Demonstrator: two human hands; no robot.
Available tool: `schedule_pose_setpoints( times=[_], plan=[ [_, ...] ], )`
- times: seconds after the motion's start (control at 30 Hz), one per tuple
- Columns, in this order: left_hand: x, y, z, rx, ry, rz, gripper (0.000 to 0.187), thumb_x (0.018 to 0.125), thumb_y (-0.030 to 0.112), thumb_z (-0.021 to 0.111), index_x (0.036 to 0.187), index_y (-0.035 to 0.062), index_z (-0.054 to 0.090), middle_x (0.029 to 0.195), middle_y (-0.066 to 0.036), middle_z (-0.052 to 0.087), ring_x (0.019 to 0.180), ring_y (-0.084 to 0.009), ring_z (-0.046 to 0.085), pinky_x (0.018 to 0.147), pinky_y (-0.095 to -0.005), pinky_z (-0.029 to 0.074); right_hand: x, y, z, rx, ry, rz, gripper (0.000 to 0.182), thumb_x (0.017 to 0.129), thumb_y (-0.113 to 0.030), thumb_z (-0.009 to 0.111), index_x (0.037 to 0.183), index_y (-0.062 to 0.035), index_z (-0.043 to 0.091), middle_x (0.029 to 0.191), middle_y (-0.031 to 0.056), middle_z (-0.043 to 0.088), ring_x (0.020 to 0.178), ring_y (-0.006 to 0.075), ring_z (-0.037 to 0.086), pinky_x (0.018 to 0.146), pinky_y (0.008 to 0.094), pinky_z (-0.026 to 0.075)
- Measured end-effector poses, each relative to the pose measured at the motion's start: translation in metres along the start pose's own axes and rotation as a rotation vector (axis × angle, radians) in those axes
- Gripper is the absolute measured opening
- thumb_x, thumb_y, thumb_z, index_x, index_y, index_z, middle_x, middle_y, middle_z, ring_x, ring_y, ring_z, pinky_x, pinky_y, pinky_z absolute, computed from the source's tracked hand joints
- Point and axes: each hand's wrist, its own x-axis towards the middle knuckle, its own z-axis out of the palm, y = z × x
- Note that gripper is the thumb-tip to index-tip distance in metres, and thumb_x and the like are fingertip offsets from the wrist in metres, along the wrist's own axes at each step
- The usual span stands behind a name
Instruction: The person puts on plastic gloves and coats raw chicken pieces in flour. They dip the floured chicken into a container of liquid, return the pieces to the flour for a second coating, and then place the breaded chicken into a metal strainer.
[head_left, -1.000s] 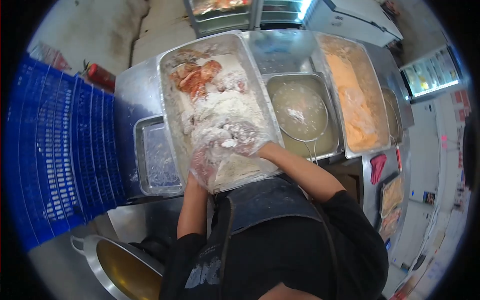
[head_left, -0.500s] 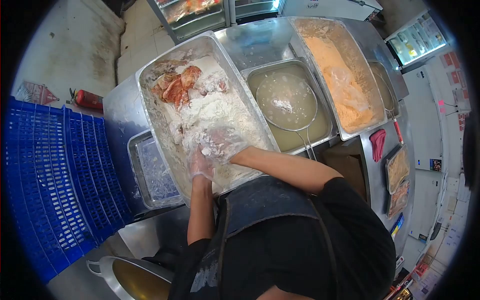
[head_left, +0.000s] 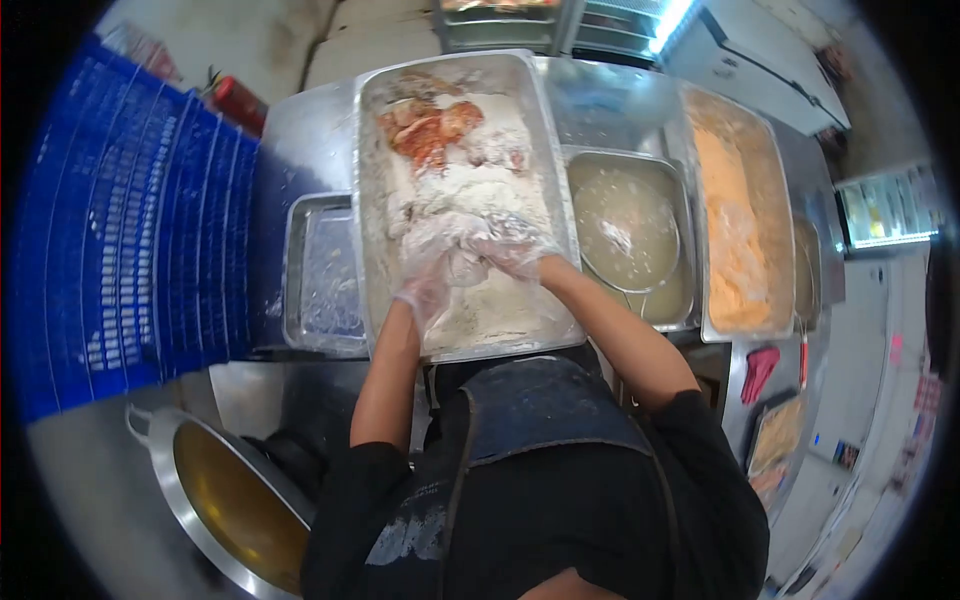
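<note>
Both my hands wear clear plastic gloves dusted with flour. My left hand (head_left: 428,275) and my right hand (head_left: 512,248) meet over the near half of a long metal tray (head_left: 366,230) of white flour (head_left: 490,310). Their fingers close around a flour-coated chicken piece (head_left: 466,266), partly hidden by the gloves. Red marinated chicken pieces (head_left: 430,130) lie uncoated at the tray's far end. Beside them, other pieces (head_left: 500,152) are partly covered in flour.
Right of the tray stands a pan of cloudy liquid (head_left: 650,300) holding a wire strainer (head_left: 632,225). Beyond it is a tray of orange crumbs (head_left: 730,250). To the left are a shallow metal tray (head_left: 325,270), blue crates (head_left: 130,220) and a large oil pan (head_left: 230,500). A pink cloth (head_left: 760,372) lies right.
The view has turned, shifting the tray right and upright in the picture. My hands have come together and lifted slightly around the floured piece, away from the loose flour.
</note>
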Motion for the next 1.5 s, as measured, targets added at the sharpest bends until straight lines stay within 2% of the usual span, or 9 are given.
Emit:
schedule_pose_setpoints(
  times=[0.1,0.23,0.47,0.63,0.87,0.97,1.17,1.33,1.5],
  plan=[
    [0.007,-0.019,0.005,0.441,0.152,0.054,0.038,0.088,0.022,0.042,0.124,0.0085,0.043,0.125,-0.018,0.044,0.112,-0.0272,0.045,0.097,-0.0364,0.034,0.003,-0.005,-0.020,-0.210,-0.430,-0.061,0.038,0.080,-0.035,0.045,0.102,-0.0065,0.057,0.104,0.0168,0.057,0.098,0.0340,0.052,0.086,0.0417,0.039],
    [-0.003,-0.037,0.020,1.411,0.292,0.113,0.045,0.083,0.016,0.045,0.127,0.0122,0.039,0.131,-0.026,0.032,0.119,-0.0388,0.035,0.099,-0.0418,0.031,-0.019,0.054,0.041,-0.211,-0.131,-0.176,0.035,0.079,-0.034,0.047,0.097,-0.0063,0.059,0.098,0.0174,0.059,0.093,0.0331,0.054,0.085,0.0428,0.038],
    [-0.014,-0.053,0.047,1.574,0.408,0.211,0.049,0.079,0.019,0.052,0.125,0.0101,0.040,0.127,-0.026,0.037,0.114,-0.0427,0.039,0.097,-0.0434,0.032,-0.032,0.022,-0.006,-0.208,-0.249,-0.126,0.028,0.075,-0.028,0.049,0.090,-0.0065,0.060,0.090,0.0164,0.061,0.085,0.0312,0.057,0.074,0.0429,0.043],
    [0.000,-0.064,0.047,1.713,0.480,0.829,0.040,0.081,0.017,0.051,0.118,0.0023,0.046,0.113,-0.021,0.051,0.105,-0.0363,0.047,0.092,-0.0420,0.036,-0.034,0.038,-0.032,-0.158,-0.015,-0.226,0.021,0.073,-0.023,0.050,0.082,-0.0087,0.062,0.082,0.0135,0.062,0.078,0.0293,0.059,0.068,0.0416,0.045],
    [0.043,-0.035,-0.008,0.355,0.299,0.379,0.036,0.085,0.020,0.046,0.118,0.0081,0.047,0.105,-0.019,0.055,0.096,-0.0284,0.053,0.085,-0.0380,0.042,-0.099,0.078,-0.152,-0.297,0.028,0.056,0.035,0.083,-0.035,0.044,0.094,-0.0055,0.059,0.102,0.0111,0.059,0.098,0.0253,0.052,0.090,0.0360,0.036],
    [0.016,-0.011,-0.014,1.874,0.612,0.199,0.035,0.078,0.027,0.049,0.107,0.0103,0.058,0.106,-0.018,0.057,0.101,-0.0306,0.053,0.084,-0.0388,0.043,-0.115,0.125,-0.183,-0.240,-0.083,0.322,0.037,0.081,-0.037,0.047,0.092,-0.0050,0.062,0.097,0.0133,0.060,0.096,0.0281,0.053,0.085,0.0378,0.039],
    [0.059,-0.020,-0.059,2.297,0.144,-0.014,0.043,0.076,0.033,0.049,0.110,0.0075,0.058,0.117,-0.018,0.052,0.112,-0.0305,0.047,0.096,-0.0364,0.036,-0.109,0.115,-0.188,-0.502,-0.171,0.495,0.045,0.079,-0.044,0.048,0.097,-0.0043,0.061,0.099,0.0160,0.060,0.099,0.0299,0.053,0.084,0.0382,0.039],
    [0.048,-0.022,-0.023,1.810,0.595,-0.037,0.055,0.076,0.042,0.050,0.116,0.0034,0.053,0.119,-0.020,0.050,0.114,-0.0309,0.046,0.098,-0.0367,0.033,-0.115,0.147,-0.156,-0.457,0.276,0.297,0.045,0.077,-0.037,0.053,0.104,-0.0020,0.057,0.101,0.0168,0.059,0.098,0.0311,0.054,0.086,0.0370,0.040],
    [0.073,-0.033,-0.069,1.825,0.532,0.050,0.066,0.076,0.042,0.052,0.133,0.0153,0.029,0.128,-0.018,0.041,0.116,-0.0308,0.043,0.097,-0.0380,0.035,-0.102,0.090,-0.159,-0.349,-0.133,0.421,0.058,0.081,-0.046,0.044,0.125,-0.0084,0.043,0.125,0.0142,0.046,0.115,0.0284,0.042,0.098,0.0341,0.031]
  ],
)
